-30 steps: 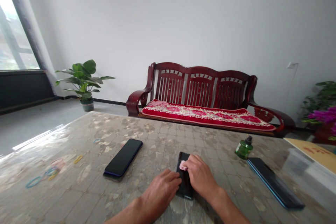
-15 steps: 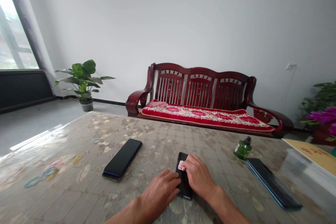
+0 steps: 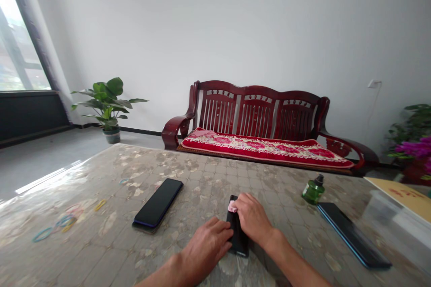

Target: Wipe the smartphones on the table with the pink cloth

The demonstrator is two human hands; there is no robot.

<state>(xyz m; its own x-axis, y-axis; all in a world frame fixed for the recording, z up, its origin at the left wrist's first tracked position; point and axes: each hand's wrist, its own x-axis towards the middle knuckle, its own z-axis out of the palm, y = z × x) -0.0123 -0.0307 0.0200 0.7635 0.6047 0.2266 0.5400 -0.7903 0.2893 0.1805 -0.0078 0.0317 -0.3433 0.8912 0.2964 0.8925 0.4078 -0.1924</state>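
A black smartphone lies face up on the patterned tablecloth in front of me. The fingers of my left hand press along its left edge and hold it. My right hand is closed on a small crumpled pink cloth, pinched at the fingertips against the upper part of the screen. Part of the phone's right side is hidden beneath the right hand. To the left lies a second phone with a dark blue edge. A third phone, blue-edged, is on the right, near a green pump bottle.
Several coloured rubber bands lie at the left of the table. A clear plastic box with a tan sheet on top stands at the right edge. Beyond the table are a wooden bench and a potted plant.
The pink cloth and my right hand have shifted slightly toward the far end of the phone. My left hand stays at the phone's left edge.
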